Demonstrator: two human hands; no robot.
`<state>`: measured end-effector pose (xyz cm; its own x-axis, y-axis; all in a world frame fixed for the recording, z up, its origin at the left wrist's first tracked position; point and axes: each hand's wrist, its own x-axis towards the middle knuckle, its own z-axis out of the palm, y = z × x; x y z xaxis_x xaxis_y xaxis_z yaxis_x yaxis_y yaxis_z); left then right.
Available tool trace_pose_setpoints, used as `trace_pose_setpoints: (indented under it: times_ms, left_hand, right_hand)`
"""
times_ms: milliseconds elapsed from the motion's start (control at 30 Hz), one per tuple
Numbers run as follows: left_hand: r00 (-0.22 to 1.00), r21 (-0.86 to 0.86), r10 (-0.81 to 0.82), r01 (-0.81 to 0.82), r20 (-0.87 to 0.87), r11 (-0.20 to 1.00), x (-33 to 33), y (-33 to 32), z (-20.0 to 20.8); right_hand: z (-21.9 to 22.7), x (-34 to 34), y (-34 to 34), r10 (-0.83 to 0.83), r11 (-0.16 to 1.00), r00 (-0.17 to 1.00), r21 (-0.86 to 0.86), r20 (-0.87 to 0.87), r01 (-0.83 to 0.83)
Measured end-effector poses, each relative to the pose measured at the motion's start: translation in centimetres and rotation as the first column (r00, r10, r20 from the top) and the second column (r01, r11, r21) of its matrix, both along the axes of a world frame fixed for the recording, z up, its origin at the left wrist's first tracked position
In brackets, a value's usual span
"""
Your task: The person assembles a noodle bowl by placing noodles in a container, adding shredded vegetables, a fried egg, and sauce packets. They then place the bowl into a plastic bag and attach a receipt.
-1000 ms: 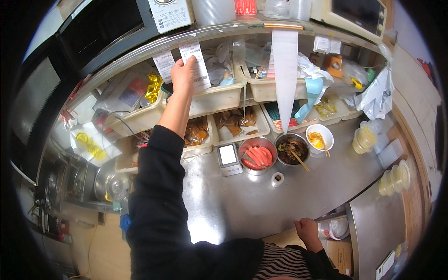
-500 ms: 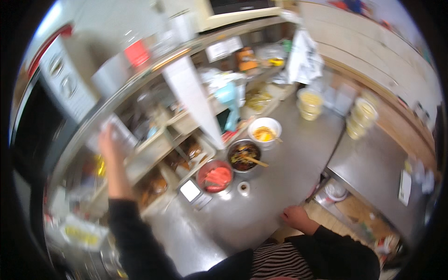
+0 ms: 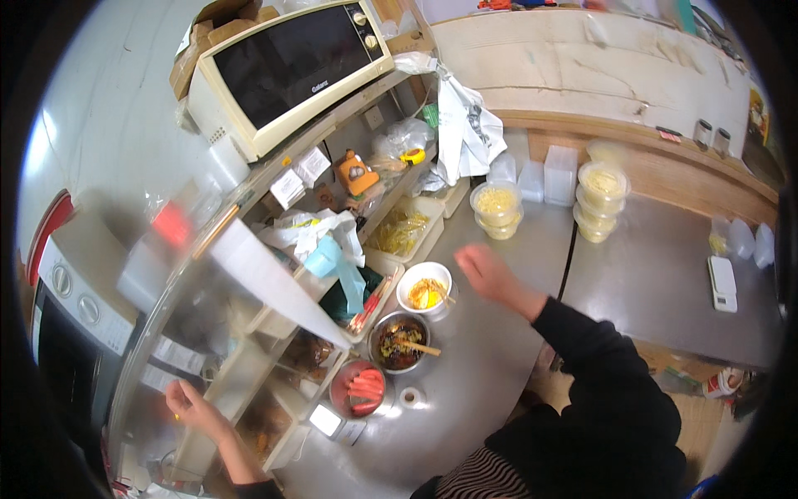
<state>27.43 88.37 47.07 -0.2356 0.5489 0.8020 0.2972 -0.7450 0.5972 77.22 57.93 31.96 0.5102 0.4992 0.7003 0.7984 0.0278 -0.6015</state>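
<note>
Right hand (image 3: 492, 276) up from the counter's (image 3: 474, 366) near edge, left hand (image 3: 191, 406) now lower than its spot on the paper slips (image 3: 177, 356). Slips hang under the shelf edge, just above left hand. Right hand over counter, near white bowl (image 3: 412, 277), apart from it. Both hands' fingers bent; blurry, can't tell if pressed together. Next to white bowl: metal bowl of dark food (image 3: 399, 369), then red sausages (image 3: 364, 389), small scale (image 3: 328, 421).
</note>
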Motion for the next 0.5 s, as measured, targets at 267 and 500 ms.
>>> trace_pose_setpoints:
  times_ms: [267,500]
  left_hand:
    - [0.858,0.168,0.381,-0.343,-0.345,0.924,6.9,-4.7,0.7]
    - [0.789,0.117,0.439,-0.434,-0.43,0.893,14.7,-7.6,1.1]
  right_hand:
    - [16.2,24.9,17.1,-0.031,0.942,0.978,0.334,0.206,-0.04]
    - [22.1,32.8,24.6,-0.089,0.923,0.956,0.383,0.279,-0.026]
